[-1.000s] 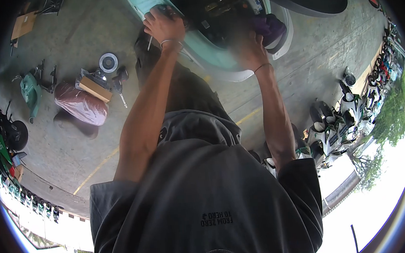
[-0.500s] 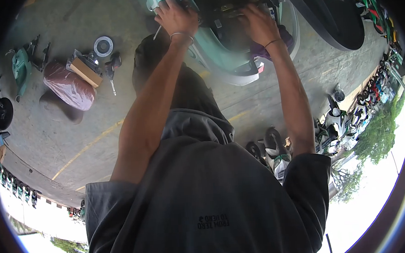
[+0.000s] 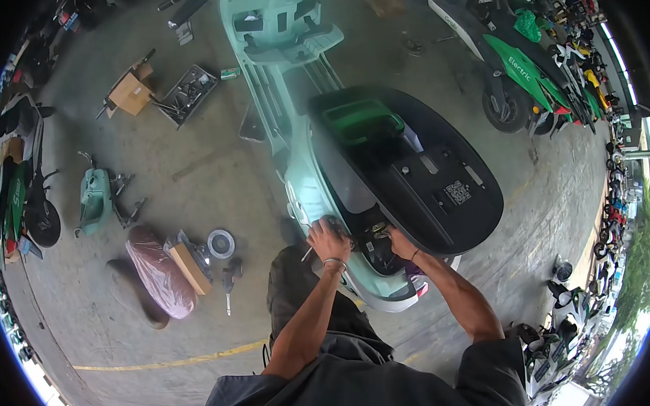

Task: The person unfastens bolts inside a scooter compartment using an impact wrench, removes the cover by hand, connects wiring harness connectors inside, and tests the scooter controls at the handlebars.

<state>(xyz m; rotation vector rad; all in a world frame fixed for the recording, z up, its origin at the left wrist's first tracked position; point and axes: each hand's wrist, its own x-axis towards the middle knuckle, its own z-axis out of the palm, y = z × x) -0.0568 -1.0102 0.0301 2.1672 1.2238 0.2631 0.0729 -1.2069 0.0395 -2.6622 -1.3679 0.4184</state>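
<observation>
A mint-green scooter body (image 3: 306,196) stands before me with its black seat (image 3: 450,204) tipped up, underside showing. My left hand (image 3: 329,241) rests at the edge of the rear side panel, fingers curled. A thin pale rod-like tool (image 3: 307,255) sticks out below that hand; its other end is hidden in the grip. My right hand (image 3: 402,244) is at the opposite side of the opening under the seat, fingers bent beside a small metal bracket (image 3: 379,231). Its fingertips are partly hidden. Some purple cloth (image 3: 414,270) lies by the right wrist.
On the floor at left are a pink-wrapped bundle (image 3: 160,274), a cardboard box (image 3: 189,269), a ring-shaped disc (image 3: 220,244) and a power drill (image 3: 230,275). Farther off lie a parts tray (image 3: 188,94) and another box (image 3: 130,93). A green electric motorbike (image 3: 516,71) stands at right.
My view has tilted up, so the whole scooter and seat now show and the hands sit lower in the picture. Both hands keep about the same places on the scooter.
</observation>
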